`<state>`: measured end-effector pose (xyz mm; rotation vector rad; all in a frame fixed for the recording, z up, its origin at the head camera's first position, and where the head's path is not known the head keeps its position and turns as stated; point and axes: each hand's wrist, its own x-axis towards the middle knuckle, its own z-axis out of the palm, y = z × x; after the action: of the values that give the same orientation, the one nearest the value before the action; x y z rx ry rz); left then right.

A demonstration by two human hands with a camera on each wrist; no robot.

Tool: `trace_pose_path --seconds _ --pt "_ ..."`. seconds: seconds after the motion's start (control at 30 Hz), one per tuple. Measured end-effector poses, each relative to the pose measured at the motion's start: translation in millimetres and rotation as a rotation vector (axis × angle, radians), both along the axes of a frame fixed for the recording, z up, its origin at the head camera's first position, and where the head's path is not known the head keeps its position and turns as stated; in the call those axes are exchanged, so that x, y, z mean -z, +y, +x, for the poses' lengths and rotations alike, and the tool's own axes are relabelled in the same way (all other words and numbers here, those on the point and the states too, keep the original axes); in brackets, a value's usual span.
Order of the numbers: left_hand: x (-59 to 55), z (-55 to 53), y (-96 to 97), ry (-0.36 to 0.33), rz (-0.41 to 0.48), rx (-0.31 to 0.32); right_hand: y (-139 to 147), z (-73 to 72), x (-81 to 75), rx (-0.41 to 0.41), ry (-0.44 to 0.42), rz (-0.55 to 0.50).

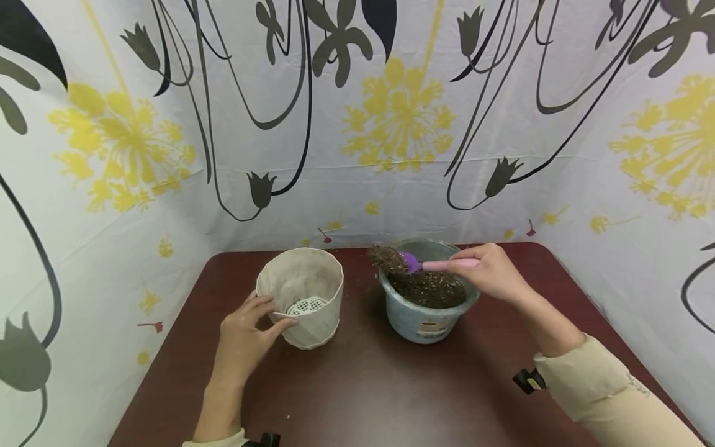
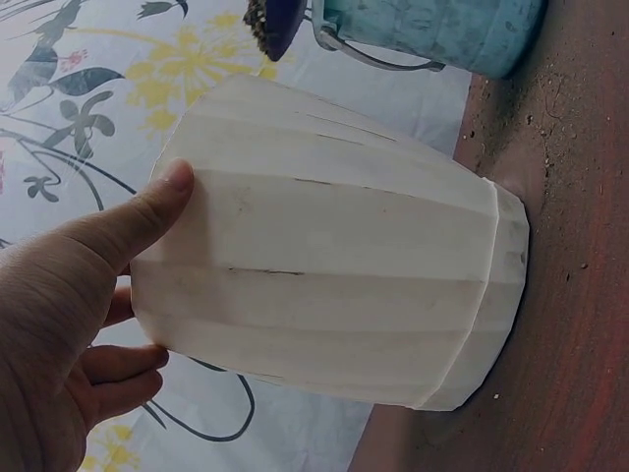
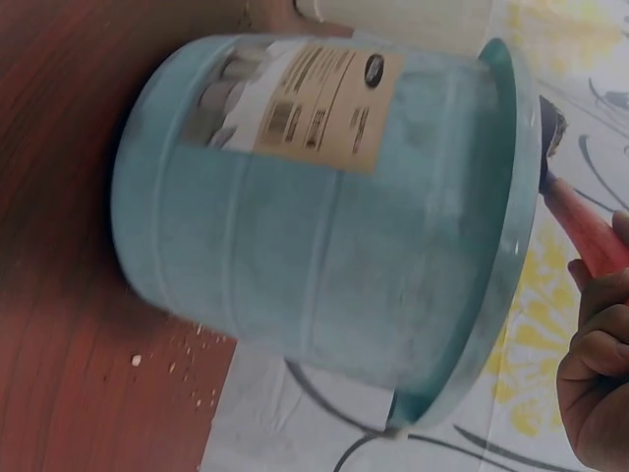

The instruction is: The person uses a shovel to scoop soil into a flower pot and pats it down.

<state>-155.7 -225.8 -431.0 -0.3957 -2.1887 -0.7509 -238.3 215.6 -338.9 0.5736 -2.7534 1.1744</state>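
A white plastic flower pot (image 1: 313, 323) with a perforated bottom stands upright on the table, nothing but its bare floor showing inside. My left hand (image 1: 246, 338) grips its near left rim, with the thumb (image 2: 162, 211) against the outer wall. To the right stands a blue-grey bucket (image 1: 416, 320) holding dark soil (image 1: 430, 288). My right hand (image 1: 488, 273) holds the pink handle of a small trowel (image 1: 441, 265). Its purple blade carries a heap of soil (image 1: 388, 257) above the bucket's left rim. In the right wrist view the fingers (image 3: 600, 364) curl round the handle.
The dark red-brown table (image 1: 357, 397) ends at a patterned cloth (image 1: 357, 205) behind and at both sides. Loose soil crumbs (image 3: 182, 369) lie beside the bucket. A wire handle (image 2: 378, 61) hangs from the bucket, and a paper label (image 3: 295, 108) is on its side.
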Motion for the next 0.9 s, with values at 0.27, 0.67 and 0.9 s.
trace_pose_path --seconds 0.27,0.67,0.9 --pt "0.4 0.2 0.1 0.005 0.008 0.016 -19.5 -5.1 0.4 -0.037 0.028 -0.001" --pt "2.8 2.1 0.2 -0.023 0.01 -0.005 -67.0 -10.8 -4.2 -0.108 -0.013 -0.019" --pt "7.1 1.1 -0.4 -0.025 0.019 -0.01 -106.2 -16.6 -0.3 -0.178 0.06 -0.012"
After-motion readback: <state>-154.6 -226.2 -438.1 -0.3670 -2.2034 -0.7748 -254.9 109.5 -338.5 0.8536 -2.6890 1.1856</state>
